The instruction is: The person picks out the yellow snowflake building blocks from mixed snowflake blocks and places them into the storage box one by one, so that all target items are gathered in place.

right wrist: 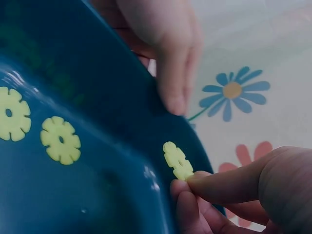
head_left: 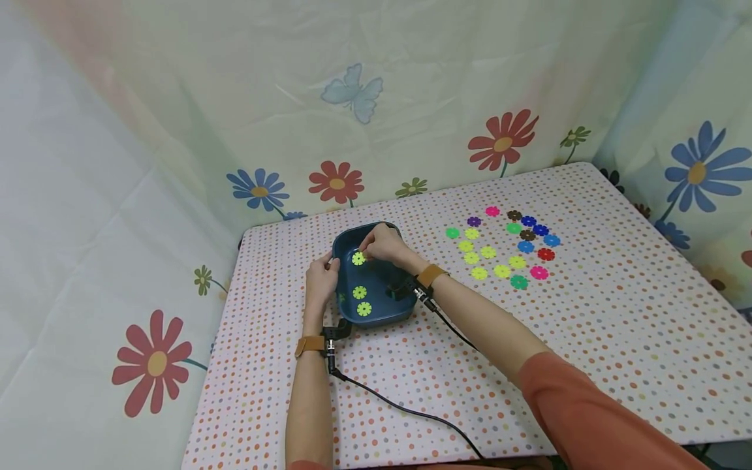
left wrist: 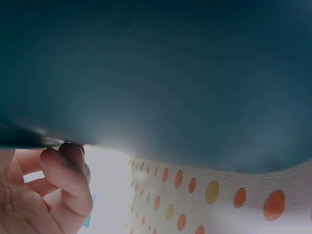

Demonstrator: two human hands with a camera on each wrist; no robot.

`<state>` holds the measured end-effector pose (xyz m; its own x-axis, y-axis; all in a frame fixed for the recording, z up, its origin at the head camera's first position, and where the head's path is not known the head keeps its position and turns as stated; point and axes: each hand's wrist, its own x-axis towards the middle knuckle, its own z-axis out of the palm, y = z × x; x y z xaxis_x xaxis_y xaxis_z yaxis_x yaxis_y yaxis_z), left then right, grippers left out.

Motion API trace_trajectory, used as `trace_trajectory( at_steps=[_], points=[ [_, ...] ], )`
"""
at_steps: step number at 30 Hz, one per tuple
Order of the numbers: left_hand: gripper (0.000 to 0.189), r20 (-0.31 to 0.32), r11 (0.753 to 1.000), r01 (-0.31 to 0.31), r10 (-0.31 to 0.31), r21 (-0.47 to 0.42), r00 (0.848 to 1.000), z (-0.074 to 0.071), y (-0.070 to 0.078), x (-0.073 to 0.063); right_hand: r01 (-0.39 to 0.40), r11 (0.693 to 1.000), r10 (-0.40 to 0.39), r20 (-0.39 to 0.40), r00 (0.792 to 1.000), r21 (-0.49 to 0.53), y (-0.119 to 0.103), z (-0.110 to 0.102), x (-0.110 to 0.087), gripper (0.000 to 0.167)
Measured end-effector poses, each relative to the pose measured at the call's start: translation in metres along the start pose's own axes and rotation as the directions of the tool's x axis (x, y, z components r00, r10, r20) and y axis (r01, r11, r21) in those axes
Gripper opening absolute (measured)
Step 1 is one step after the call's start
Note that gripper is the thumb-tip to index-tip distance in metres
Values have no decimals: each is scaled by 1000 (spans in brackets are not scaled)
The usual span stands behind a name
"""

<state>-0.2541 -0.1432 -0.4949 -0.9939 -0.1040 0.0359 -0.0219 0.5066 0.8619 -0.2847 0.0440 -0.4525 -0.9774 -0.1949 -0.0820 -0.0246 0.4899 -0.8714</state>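
A dark blue plastic basin [head_left: 384, 297] stands on the dotted table. My left hand [head_left: 320, 284] grips its left rim; in the left wrist view the basin's outer wall [left wrist: 161, 83] fills most of the picture, with curled fingers [left wrist: 68, 185] at its edge. Over the far part of the basin, my right hand [head_left: 384, 243] pinches a yellow-green flower-shaped plastic disc [right wrist: 178, 161] between thumb and fingertips, close to the inner wall. Two more such discs, one [head_left: 360, 292] just beyond the other [head_left: 364, 309], lie on the basin floor.
Right of the basin several loose discs are spread out, among them yellow [head_left: 502, 271], green [head_left: 519, 282], pink [head_left: 538, 273], red [head_left: 546, 254], blue [head_left: 525, 247] and brown [head_left: 527, 235]. A black cable [head_left: 405, 410] trails from the left wrist camera across the dotted tablecloth [head_left: 247, 391].
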Motion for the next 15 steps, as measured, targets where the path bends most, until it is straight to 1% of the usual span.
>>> trace_trajectory(
  at_steps=[8,15],
  points=[
    [46,4,1000,11,-11,5,1000,0,2,0,-6,997,11,59,998,-77,3,16,5,16],
    [45,1,1000,13,-13,26,1000,0,2,0,-13,994,24,106,994,-105,8,24,8,16]
  ],
)
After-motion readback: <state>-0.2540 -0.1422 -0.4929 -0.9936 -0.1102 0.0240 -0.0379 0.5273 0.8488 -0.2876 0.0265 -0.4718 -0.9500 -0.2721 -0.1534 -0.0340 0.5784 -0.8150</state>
